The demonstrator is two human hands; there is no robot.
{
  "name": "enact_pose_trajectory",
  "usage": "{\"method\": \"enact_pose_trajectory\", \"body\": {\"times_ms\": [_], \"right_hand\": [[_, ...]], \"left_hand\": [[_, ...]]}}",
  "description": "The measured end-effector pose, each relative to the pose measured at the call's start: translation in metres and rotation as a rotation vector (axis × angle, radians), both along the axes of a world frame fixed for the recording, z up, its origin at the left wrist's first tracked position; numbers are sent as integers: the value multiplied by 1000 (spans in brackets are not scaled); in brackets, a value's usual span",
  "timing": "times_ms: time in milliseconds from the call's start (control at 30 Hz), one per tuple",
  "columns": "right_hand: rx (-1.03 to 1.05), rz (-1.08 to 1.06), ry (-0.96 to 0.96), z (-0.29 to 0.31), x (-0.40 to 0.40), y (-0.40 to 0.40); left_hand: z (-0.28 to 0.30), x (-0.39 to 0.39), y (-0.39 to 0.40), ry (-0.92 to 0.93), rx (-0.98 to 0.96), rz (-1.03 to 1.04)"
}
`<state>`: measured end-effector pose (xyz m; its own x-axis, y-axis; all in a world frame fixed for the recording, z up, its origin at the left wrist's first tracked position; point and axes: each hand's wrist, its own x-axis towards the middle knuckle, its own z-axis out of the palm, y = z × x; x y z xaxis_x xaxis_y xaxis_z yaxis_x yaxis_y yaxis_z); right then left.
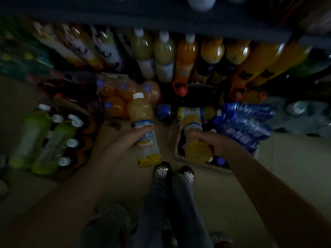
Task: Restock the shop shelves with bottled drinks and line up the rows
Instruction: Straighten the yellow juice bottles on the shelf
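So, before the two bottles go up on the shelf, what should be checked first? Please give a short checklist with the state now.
1. Left hand grip on the yellow juice bottle with white cap: ok, fingers curl round its label.
2. Right hand grip on the second yellow juice bottle: ok.
3. Left bottle upright: ok, cap up.
4. Right bottle's cap: cannot tell, blurred.
5. Free gap in the row of large juice bottles on the shelf: cannot tell, too dark.
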<state>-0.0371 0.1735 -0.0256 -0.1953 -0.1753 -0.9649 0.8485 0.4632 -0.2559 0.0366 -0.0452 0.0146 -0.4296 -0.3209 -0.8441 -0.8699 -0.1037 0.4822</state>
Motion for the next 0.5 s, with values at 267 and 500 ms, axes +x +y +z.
{"method": "enact_pose_trajectory", "body": {"times_ms": [267, 500], "right_hand": [[-300, 269, 630, 384, -96, -81], [-537, 139, 1355, 586, -111, -199]], "left_hand": [[315, -84, -58, 447, -126, -55], [517, -110, -166, 889, -335, -47]]}}
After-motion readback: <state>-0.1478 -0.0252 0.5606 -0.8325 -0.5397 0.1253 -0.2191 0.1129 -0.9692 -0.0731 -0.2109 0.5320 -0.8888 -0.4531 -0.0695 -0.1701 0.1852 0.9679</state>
